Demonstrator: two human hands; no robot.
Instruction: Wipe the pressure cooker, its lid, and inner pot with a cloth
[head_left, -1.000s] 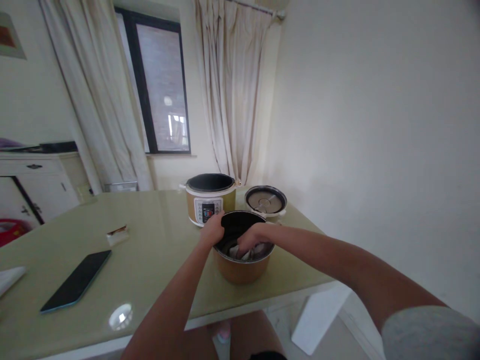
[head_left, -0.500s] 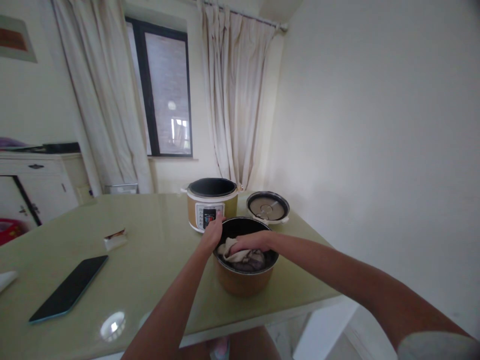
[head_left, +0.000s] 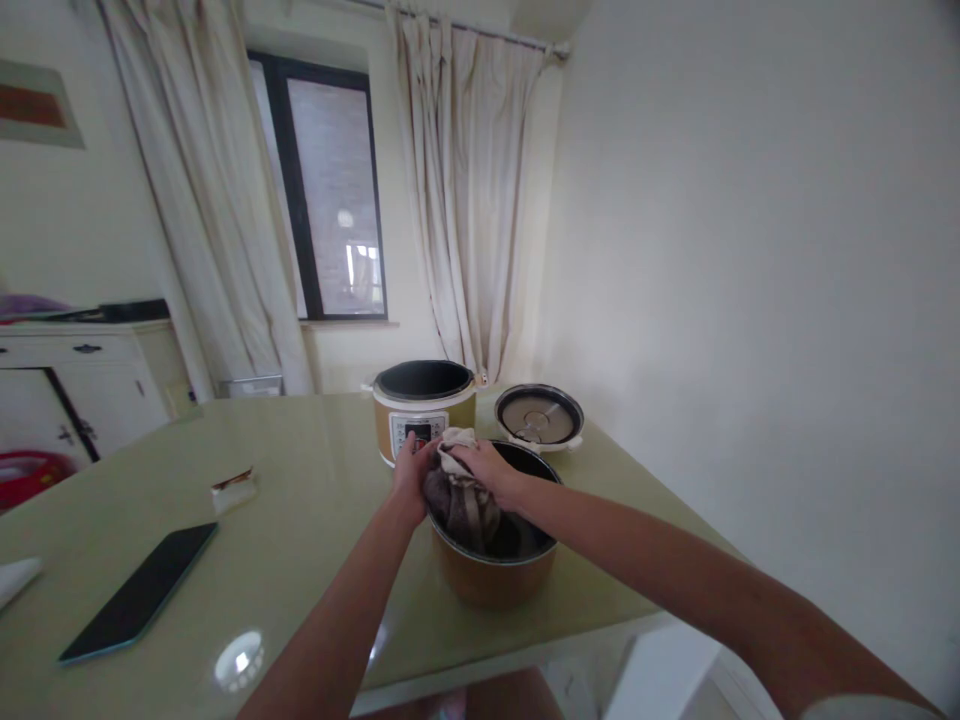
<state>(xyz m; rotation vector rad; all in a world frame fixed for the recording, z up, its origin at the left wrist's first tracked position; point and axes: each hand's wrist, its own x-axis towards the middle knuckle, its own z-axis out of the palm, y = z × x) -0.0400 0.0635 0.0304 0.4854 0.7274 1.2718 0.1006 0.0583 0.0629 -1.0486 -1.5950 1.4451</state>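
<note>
The brown pot (head_left: 495, 585) with a dark inside stands near the table's front edge. My left hand (head_left: 411, 478) is closed at its left rim, thumb up, against the cloth; its fingertips are partly hidden. My right hand (head_left: 491, 472) reaches across the pot, closed on a bunched beige and grey-brown cloth (head_left: 461, 505). The cloth lies over the left rim and hangs down inside. Right behind the pot stands an electric cooker (head_left: 386, 420), gold and white, with its dark top uncovered. A round lid (head_left: 538, 415) lies beside the cooker, inner side up.
On the left of the green-topped table (head_left: 315, 560) lie a dark phone (head_left: 139, 595) and a small white packet (head_left: 234, 492). A white object (head_left: 16, 578) shows at the left edge. The wall (head_left: 750, 250) rises along the right side.
My right hand has lifted the cloth from inside the pot up and left to the rim, beside my left hand. My left hand has shifted slightly down and left. The view has tilted a little.
</note>
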